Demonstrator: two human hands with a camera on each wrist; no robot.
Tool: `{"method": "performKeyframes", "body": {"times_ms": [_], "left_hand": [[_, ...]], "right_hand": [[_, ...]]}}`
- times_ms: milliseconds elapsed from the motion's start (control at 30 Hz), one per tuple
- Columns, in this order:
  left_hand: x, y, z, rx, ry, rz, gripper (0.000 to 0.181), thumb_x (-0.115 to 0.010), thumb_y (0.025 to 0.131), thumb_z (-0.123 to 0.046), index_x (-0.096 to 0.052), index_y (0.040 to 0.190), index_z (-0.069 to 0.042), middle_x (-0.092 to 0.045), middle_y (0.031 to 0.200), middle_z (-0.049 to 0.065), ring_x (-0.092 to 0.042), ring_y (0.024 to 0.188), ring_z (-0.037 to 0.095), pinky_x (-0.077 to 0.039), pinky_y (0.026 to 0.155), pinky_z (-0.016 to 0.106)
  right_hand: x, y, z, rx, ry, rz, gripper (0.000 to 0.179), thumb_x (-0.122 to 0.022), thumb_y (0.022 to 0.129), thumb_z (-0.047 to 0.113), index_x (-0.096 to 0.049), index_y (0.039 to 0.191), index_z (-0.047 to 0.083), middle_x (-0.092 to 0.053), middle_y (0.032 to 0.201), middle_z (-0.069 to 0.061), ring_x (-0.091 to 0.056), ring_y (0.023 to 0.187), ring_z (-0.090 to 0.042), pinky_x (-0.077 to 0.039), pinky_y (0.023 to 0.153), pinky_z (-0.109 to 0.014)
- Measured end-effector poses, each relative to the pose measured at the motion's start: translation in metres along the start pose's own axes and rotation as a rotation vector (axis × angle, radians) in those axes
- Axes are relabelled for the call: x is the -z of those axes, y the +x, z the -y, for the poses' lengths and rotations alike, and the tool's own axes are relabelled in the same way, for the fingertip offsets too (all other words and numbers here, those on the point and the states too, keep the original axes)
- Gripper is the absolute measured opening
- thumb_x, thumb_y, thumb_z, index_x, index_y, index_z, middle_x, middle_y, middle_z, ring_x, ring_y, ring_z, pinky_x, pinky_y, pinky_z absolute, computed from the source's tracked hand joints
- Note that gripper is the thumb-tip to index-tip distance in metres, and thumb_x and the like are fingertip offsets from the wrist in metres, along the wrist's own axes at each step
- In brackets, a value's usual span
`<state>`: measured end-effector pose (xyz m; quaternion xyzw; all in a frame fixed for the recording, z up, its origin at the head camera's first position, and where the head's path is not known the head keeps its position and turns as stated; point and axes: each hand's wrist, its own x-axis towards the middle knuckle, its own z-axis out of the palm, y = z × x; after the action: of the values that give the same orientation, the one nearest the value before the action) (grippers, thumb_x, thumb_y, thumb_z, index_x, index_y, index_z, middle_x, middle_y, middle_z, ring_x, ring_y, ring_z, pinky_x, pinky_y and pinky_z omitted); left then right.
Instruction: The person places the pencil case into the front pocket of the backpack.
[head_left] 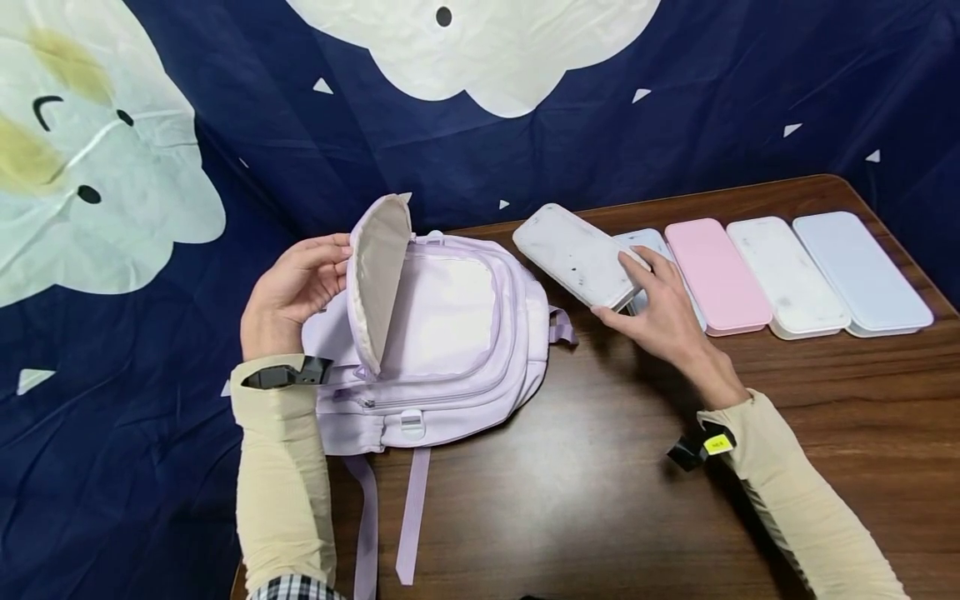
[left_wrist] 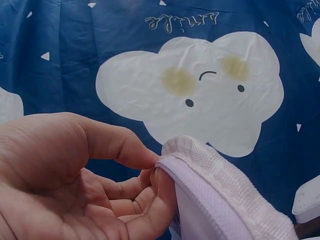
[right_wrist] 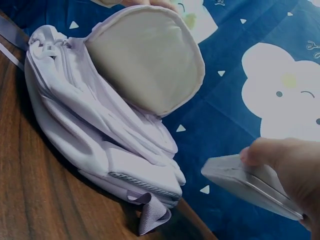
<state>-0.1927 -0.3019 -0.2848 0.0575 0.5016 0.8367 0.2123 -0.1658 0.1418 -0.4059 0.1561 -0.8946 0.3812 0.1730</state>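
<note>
A light purple backpack (head_left: 525, 333) lies on the table with its front pocket flap (head_left: 386, 279) lifted, its beige lining showing. My left hand (head_left: 288, 287) pinches the edge of that flap between thumb and fingers; the left wrist view shows the grip on the purple trim (left_wrist: 200, 187) close up. To the right of the bag, my right hand (head_left: 663, 312) holds a flat white case (head_left: 570, 254) with rounded corners and dark smudges, thumb on one side and fingers on the other. The case is tilted and raised, and partly covers a light blue case (head_left: 648, 242) lying behind it.
Along the table's back right lie a pink case (head_left: 716, 275), another white case (head_left: 787, 279) and a pale blue case (head_left: 862, 271), side by side. Purple straps (head_left: 412, 517) trail from the backpack toward the front. A dark blue curtain (head_left: 600, 150) with clouds hangs behind the wooden table (head_left: 585, 492).
</note>
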Motion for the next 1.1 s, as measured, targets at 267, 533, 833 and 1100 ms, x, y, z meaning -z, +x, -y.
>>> {"method": "performKeyframes", "body": {"times_ms": [267,533,833,1100], "left_hand": [[-0.003,0.004,0.002,0.004,0.021,0.014,0.032,-0.031,0.097,0.011,-0.063,0.097,0.007,-0.07,0.085,0.014,-0.068,0.076,0.018,-0.057,0.067,0.027],[-0.005,0.009,0.005,0.023,0.034,0.003,0.03,-0.033,0.097,0.01,-0.063,0.097,0.006,-0.07,0.084,0.013,-0.069,0.077,0.017,-0.056,0.067,0.026],[-0.006,0.01,0.007,0.028,0.037,0.009,0.031,-0.033,0.097,0.01,-0.063,0.097,0.005,-0.071,0.085,0.013,-0.069,0.077,0.017,-0.056,0.068,0.027],[-0.009,0.012,0.01,0.026,0.061,0.014,0.031,-0.033,0.097,0.01,-0.063,0.097,0.005,-0.07,0.084,0.011,-0.068,0.075,0.015,-0.056,0.067,0.026]], "right_hand": [[0.0,0.006,0.007,0.078,0.051,0.03,0.076,-0.084,0.067,0.026,-0.054,0.133,0.003,-0.045,0.141,-0.017,-0.041,0.129,-0.035,-0.036,0.102,-0.053],[-0.016,0.0,0.022,0.14,0.11,0.118,0.079,-0.086,0.066,0.031,-0.054,0.134,0.005,-0.045,0.141,-0.014,-0.041,0.13,-0.033,-0.036,0.104,-0.051],[-0.042,0.001,0.03,0.224,0.111,0.224,0.076,-0.081,0.071,0.036,-0.053,0.135,0.007,-0.045,0.142,-0.014,-0.042,0.128,-0.03,-0.039,0.1,-0.049],[-0.062,0.008,0.032,0.251,0.14,0.287,0.076,-0.079,0.073,0.038,-0.051,0.136,0.005,-0.043,0.144,-0.013,-0.04,0.131,-0.029,-0.036,0.106,-0.047]]}}
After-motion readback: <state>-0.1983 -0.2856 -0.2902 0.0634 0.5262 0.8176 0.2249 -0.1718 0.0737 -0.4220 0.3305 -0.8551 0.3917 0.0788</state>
